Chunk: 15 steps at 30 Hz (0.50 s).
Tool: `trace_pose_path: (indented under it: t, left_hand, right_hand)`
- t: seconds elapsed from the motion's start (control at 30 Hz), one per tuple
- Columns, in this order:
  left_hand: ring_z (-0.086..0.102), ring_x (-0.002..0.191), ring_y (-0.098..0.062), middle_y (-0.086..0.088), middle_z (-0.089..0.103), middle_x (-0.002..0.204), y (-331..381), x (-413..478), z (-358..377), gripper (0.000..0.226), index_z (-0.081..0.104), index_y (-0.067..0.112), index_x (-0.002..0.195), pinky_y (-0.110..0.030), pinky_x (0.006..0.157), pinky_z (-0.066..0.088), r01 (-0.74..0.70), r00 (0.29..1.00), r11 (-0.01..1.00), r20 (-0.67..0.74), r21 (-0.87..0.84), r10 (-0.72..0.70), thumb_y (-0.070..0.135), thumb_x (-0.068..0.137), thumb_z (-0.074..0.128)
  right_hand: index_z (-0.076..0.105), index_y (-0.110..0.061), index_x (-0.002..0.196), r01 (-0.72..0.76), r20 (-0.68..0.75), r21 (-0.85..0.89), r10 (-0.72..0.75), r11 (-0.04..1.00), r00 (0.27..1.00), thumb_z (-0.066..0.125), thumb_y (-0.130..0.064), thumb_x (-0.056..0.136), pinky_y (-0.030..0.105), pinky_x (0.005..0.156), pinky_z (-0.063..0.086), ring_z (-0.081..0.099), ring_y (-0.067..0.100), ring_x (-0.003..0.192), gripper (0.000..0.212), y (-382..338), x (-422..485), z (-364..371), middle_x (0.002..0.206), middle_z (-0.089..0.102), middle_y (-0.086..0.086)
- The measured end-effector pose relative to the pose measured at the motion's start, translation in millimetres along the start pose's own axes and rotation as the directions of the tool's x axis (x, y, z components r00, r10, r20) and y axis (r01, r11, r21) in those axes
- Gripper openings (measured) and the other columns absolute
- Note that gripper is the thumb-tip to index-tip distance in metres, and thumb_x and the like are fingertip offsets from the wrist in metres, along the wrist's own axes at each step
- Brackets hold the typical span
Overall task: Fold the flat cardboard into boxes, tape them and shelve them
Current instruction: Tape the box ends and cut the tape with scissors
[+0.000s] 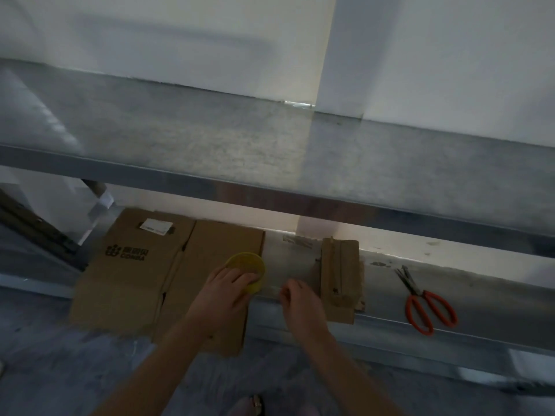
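Matt brown cardboard — dull scuffed metal shelf, glossy orange-handled scissors

Dim light here, everything greyish. A white wall runs across the back, and a square white column juts forward from it right of centre, with a warm yellowish glow on the wall along the column's left side. In front, a scuffed grey metal upper shelf spans the full width, its front rail catching some shine. Beneath sits the lower shelf, same metal, glow along its back edge. A dark upright slants at far left. Grey floor below.
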State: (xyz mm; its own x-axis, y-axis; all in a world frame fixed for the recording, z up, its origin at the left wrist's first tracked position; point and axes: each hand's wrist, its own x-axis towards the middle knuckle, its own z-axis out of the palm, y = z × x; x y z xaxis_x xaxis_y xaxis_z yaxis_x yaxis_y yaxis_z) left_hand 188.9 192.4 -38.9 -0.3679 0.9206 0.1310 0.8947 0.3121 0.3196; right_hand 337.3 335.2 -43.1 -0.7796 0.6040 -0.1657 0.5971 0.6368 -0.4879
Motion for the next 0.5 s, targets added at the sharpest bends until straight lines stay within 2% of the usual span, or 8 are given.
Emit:
trace_pose_path:
  t: [0.1,0.2,0.3,0.4,0.5]
  left_hand:
    - [0.056,0.115,-0.017,0.008,0.060,0.125,13,0,-12,0.039,0.058,0.029,0.126,-0.040,0.104,0.032,-0.010,1.000,0.998,-0.010,-0.061,0.009,0.030,0.087,0.064]
    - [0.046,0.126,-0.012,0.012,0.053,0.135,37,8,-25,0.043,0.054,0.034,0.128,-0.035,0.104,0.022,0.003,1.000,0.994,0.009,-0.110,-0.002,0.033,0.087,0.064]
    - [0.042,0.129,-0.010,0.012,0.051,0.137,61,17,-30,0.043,0.053,0.034,0.128,-0.033,0.105,0.020,-0.037,0.999,0.989,0.028,-0.145,0.041,0.035,0.086,0.064]
    - [0.043,0.127,-0.009,0.012,0.052,0.135,80,25,-28,0.042,0.054,0.034,0.127,-0.034,0.107,0.020,-0.056,0.994,0.986,0.082,-0.155,0.070,0.038,0.086,0.063]
    - [0.048,0.115,-0.003,0.021,0.054,0.116,96,33,-24,0.037,0.056,0.037,0.123,-0.029,0.103,0.022,-0.007,0.994,0.978,0.104,-0.210,0.029,0.040,0.086,0.063]
  right_hand:
    - [0.058,-0.024,0.102,-0.045,-0.041,-0.016,0.044,0.999,0.998,0.054,-0.026,0.097,0.022,0.068,0.040,0.051,0.009,0.081,0.006,-3,-16,-23,0.101,0.060,-0.006]
    - [0.061,-0.025,0.103,-0.078,-0.099,0.001,0.078,0.997,0.992,0.056,-0.026,0.096,0.022,0.070,0.042,0.060,0.011,0.087,0.009,4,-32,-49,0.099,0.062,-0.007]
    - [0.062,-0.027,0.102,-0.113,-0.124,0.090,0.123,0.990,0.985,0.064,-0.024,0.091,0.019,0.074,0.047,0.063,0.008,0.088,0.012,26,-44,-77,0.094,0.064,-0.010]
    - [0.069,-0.026,0.091,-0.080,-0.124,0.117,0.095,0.990,0.988,0.072,-0.022,0.085,0.009,0.063,0.037,0.061,0.006,0.081,0.008,51,-47,-96,0.087,0.061,-0.013]
    - [0.071,-0.026,0.086,-0.069,-0.125,0.113,0.083,0.991,0.989,0.078,-0.027,0.081,0.010,0.064,0.036,0.053,0.003,0.078,0.008,70,-45,-104,0.090,0.048,-0.017]
